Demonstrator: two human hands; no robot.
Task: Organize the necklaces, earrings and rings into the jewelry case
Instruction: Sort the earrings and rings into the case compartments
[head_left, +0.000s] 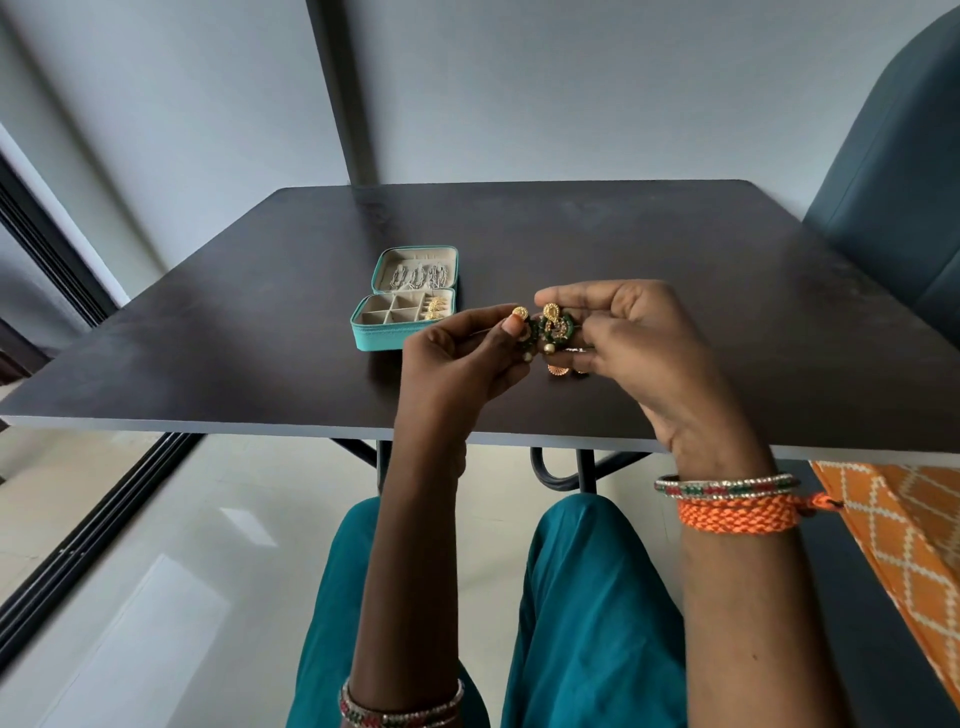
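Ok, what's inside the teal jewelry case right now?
In the jewelry case, silver chains hang in the lid and gold pieces sit in the right compartments. The other visible compartments look empty; the near wall hides part of the front row.

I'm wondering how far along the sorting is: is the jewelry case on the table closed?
No. The teal jewelry case lies open, with silver chains hung in its raised lid and gold pieces in one compartment of its tray.

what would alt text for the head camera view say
A person's left hand and right hand each pinch a green-and-gold earring above a dark table. Behind them an open teal jewelry case holds silver necklaces in its lid and gold pieces in its tray.
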